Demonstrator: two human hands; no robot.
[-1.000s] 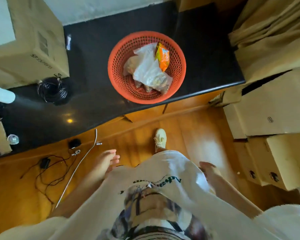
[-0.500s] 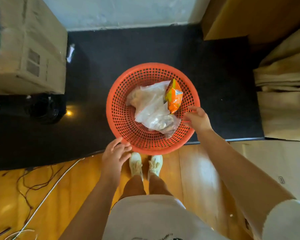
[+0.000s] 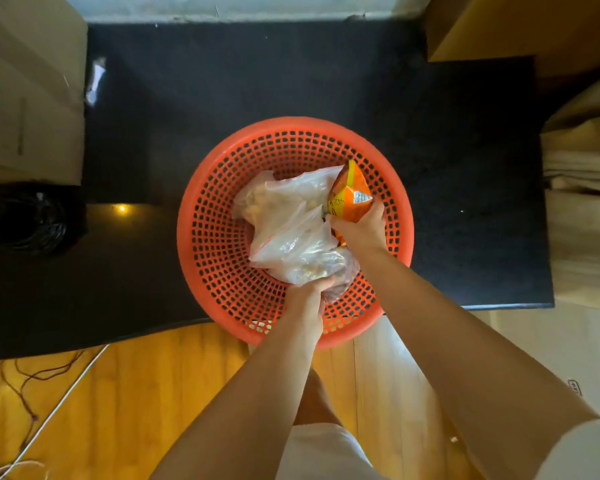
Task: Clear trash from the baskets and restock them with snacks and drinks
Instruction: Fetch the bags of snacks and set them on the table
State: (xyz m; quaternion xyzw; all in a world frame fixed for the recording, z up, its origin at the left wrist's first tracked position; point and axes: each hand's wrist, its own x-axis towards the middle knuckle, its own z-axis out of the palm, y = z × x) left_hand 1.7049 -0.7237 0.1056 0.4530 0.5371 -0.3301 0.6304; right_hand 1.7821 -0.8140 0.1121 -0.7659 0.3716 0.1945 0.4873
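Note:
An orange perforated basket (image 3: 219, 244) stands on the black counter (image 3: 257, 81), its near rim overhanging the counter's front edge. Inside lie crumpled clear plastic bags (image 3: 291, 223) with bits of food and an orange snack packet (image 3: 349, 194). My right hand (image 3: 361, 226) grips the lower end of the snack packet at the basket's right side. My left hand (image 3: 309, 294) pinches the near end of the clear bags at the basket's front.
A cardboard box (image 3: 28, 91) stands at the left on the counter, with a coil of black cable (image 3: 32, 223) in front of it. More cardboard (image 3: 582, 202) is stacked at the right. Wires (image 3: 49, 393) trail over the wooden floor (image 3: 153, 393) at lower left.
I have stepped closer to the counter. Both hands went from the basket's rim into it; the right took hold of the snack packet and the left took hold of the clear bags.

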